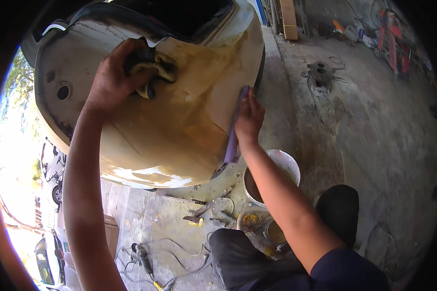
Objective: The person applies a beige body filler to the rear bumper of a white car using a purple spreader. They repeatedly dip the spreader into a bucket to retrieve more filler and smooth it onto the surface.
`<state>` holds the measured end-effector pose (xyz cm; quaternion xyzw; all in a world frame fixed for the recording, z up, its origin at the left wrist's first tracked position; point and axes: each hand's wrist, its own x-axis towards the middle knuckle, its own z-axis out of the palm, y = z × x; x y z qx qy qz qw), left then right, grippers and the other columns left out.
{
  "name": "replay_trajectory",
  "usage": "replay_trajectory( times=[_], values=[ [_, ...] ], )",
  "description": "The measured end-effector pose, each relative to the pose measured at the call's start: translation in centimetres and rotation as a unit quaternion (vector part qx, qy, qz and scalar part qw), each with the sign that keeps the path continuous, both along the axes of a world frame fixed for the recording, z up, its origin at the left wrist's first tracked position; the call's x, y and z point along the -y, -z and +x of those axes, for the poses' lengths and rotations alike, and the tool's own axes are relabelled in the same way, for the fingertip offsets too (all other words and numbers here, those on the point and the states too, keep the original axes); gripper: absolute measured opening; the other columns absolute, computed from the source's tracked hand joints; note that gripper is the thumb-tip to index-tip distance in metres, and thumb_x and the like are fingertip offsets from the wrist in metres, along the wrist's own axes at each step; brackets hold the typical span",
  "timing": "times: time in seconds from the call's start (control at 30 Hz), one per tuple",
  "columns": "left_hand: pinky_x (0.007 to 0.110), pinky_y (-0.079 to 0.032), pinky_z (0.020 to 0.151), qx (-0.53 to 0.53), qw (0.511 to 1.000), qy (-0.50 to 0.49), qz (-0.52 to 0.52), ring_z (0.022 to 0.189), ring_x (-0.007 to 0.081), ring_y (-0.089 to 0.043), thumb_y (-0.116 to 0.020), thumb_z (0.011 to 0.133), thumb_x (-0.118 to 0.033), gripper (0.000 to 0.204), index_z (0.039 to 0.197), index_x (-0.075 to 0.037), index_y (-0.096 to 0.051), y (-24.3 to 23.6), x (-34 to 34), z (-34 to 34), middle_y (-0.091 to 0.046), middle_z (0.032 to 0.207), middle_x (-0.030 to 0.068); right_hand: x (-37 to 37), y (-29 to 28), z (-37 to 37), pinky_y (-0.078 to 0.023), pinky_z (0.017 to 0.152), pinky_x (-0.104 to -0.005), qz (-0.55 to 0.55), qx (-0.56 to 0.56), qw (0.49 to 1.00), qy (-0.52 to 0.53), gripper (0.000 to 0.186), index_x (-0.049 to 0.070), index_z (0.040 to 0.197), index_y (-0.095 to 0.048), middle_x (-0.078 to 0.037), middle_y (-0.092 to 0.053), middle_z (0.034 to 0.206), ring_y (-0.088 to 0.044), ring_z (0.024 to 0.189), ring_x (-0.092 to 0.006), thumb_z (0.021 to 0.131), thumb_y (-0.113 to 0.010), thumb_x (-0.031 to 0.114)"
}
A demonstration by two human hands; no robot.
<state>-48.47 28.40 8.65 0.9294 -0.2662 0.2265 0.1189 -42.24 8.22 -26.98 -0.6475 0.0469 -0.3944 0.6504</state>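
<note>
A car body panel [175,126], pale with patches of tan filler and a wet sheen along its lower edge, fills the upper middle. My left hand [112,77] is closed on a bunched black and yellow work glove [156,72], against the panel's upper part. My right hand [249,119] grips a long purple sanding block [232,140] from its right side. The block lies along the panel's right edge, tilted, with its top end leaning right. My right fingers partly hide it.
A white bucket [291,165] stands beneath my right forearm. Scrapers and other tools [211,206] lie on the floor, near a corded power tool [143,257] and its cables. A red wheeled jack [392,41] and a dark metal part [320,77] are farther right.
</note>
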Motion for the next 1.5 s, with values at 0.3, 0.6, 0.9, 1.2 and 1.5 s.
replay_trajectory(
  times=[0.3,0.6,0.9,1.2,1.5],
  values=[
    [0.044,-0.061,0.107,0.042,0.999,-0.021,0.023,0.118,0.0373,-0.08,-0.093,0.086,-0.015,0.059,0.14,-0.005,-0.072,-0.1,-1.4,-1.0,-0.081,0.125,0.0182,-6.3,0.1,-8.2,-0.041,0.127,-0.0537,0.034,0.014,0.999,-0.04,0.052,0.023,0.172,-0.062,-0.028,-0.048,0.163,-0.049,0.146,-0.0451,0.121,-0.064,0.027],
    [0.042,-0.059,0.107,0.048,0.998,-0.01,0.033,0.113,0.0335,-0.076,-0.09,0.085,-0.012,0.056,0.135,-0.001,-0.069,-0.5,-0.4,-1.4,-0.078,0.121,0.0181,-8.1,-1.3,-13.1,-0.043,0.123,-0.0562,-0.022,0.041,0.999,0.003,0.063,0.023,0.172,-0.063,-0.029,-0.05,0.164,-0.052,0.143,-0.0472,0.111,-0.068,0.007],
    [0.041,-0.059,0.107,0.014,1.0,-0.013,0.01,0.115,0.0318,-0.076,-0.087,0.089,-0.015,0.055,0.138,-0.002,-0.068,-0.4,0.5,-1.5,-0.078,0.122,0.0171,-5.1,1.1,-6.6,-0.043,0.125,-0.0531,0.037,-0.017,0.999,-0.018,0.053,0.018,0.171,-0.064,-0.03,-0.049,0.164,-0.051,0.144,-0.0467,0.117,-0.066,0.016],
    [0.038,-0.06,0.107,0.103,0.988,0.044,0.109,0.116,0.0243,-0.078,-0.084,0.096,-0.01,0.045,0.138,-0.002,-0.069,-0.2,-1.1,-0.4,-0.08,0.124,0.0146,-3.4,1.0,-4.2,-0.041,0.126,-0.0546,0.074,-0.071,0.994,-0.025,0.05,0.019,0.17,-0.064,-0.031,-0.049,0.161,-0.049,0.146,-0.0467,0.12,-0.061,0.021],
    [0.04,-0.06,0.109,0.09,0.991,0.033,0.092,0.121,0.0263,-0.078,-0.084,0.096,-0.01,0.049,0.142,-0.002,-0.069,-0.1,-0.8,-0.4,-0.08,0.129,0.014,-4.3,2.7,-5.3,-0.042,0.124,-0.0558,0.026,-0.058,0.998,0.021,0.052,0.016,0.171,-0.063,-0.033,-0.053,0.158,-0.053,0.142,-0.0477,0.119,-0.061,0.024]
  ],
)
